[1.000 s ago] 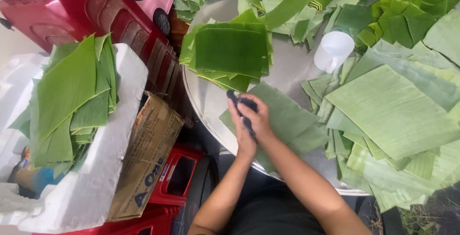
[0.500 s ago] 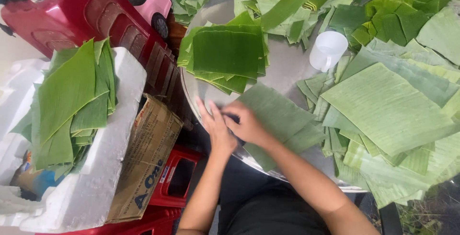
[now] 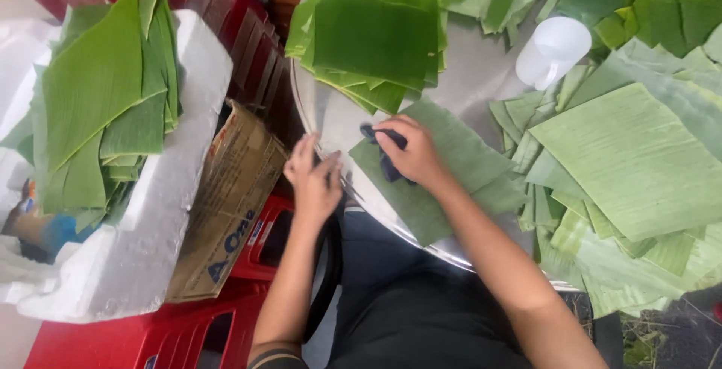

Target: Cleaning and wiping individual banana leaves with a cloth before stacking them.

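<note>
A pale green banana leaf piece (image 3: 451,173) lies flat near the front rim of a round metal tray (image 3: 481,75). My right hand (image 3: 410,151) presses a dark cloth (image 3: 385,151) onto the leaf's left part. My left hand (image 3: 314,181) hovers at the tray's left rim beside the leaf, fingers together, holding nothing. A neat stack of darker cut leaves (image 3: 376,42) sits just beyond both hands.
A white plastic cup (image 3: 553,49) lies on its side on the tray. Large and small leaf pieces (image 3: 639,158) cover the right side. Left, a white foam box (image 3: 158,211) carries more leaves (image 3: 98,106). A cardboard box (image 3: 226,203) and red plastic stools (image 3: 188,331) stand below.
My left hand has slid off the leaf to the tray's left rim. My right hand has moved the dark cloth across the leaf's left part. The view came closer.
</note>
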